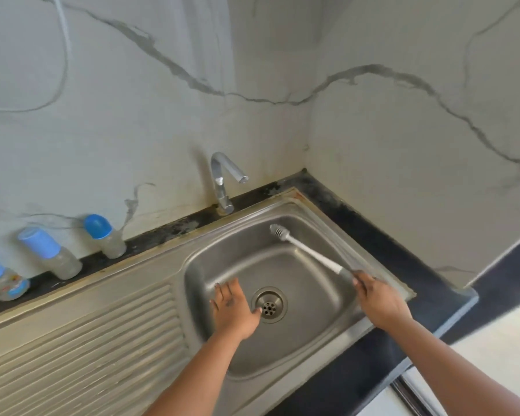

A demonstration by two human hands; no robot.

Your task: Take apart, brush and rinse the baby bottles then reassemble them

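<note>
Steel sink basin (pixel 282 235), centre frame — right hand (pixel 379 301) grips white long-handled bottle brush (pixel 306 253); left hand (pixel 233 310) flat, empty. Three blue-capped clear plastic baby bottles (pixel 107 237) at left edge, still assembled — dismantling comes next, likely.

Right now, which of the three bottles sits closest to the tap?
The rightmost bottle, with the rounded blue cap, standing on the dark ledge nearest the tap. The middle bottle and the left one, cut by the frame edge, sit farther away.

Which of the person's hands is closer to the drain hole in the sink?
Left. The left hand hovers open just beside the drain, its thumb reaching the rim. The right hand is over the basin's right edge, gripping the bottle brush handle.
</note>
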